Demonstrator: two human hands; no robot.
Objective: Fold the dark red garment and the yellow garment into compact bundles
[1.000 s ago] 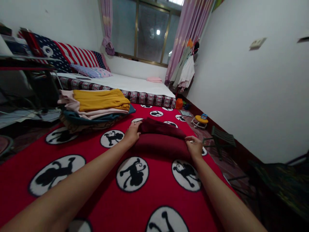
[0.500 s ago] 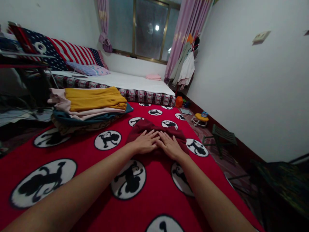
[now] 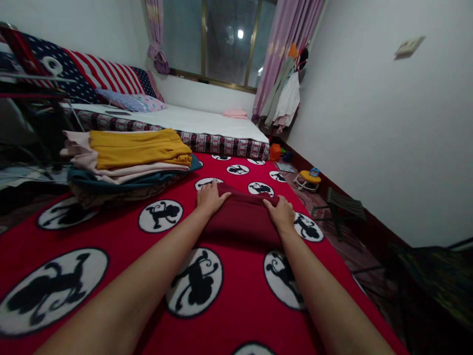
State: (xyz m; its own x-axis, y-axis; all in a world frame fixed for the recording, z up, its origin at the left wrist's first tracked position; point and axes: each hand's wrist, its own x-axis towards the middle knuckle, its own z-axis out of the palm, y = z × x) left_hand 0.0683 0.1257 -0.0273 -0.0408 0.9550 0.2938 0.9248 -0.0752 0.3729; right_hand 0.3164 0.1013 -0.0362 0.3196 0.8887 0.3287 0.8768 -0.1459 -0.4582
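A folded maroon garment lies flat on the red blanket with its black-and-white monkey circles. Its exact kind cannot be told from the fold. My left hand holds the far left corner, thumb on top and fingers over the outer edge. At the far right corner, my right hand grips the cloth the same way. Left of the garment, apart from my hands, sits a stack of folded clothes with a mustard-yellow piece on top, over pink and teal ones.
Beyond the blanket stands a bed with a white sheet and a pillow. On the right-hand floor are a folding stool and a yellow-topped seat. A cluttered table stands at the left. Clothes hang beside the curtain.
My hands were together, flat on the middle of the maroon garment. They have moved apart and away from me to its far corners, gripping it. The cloth now looks smoother and more squared.
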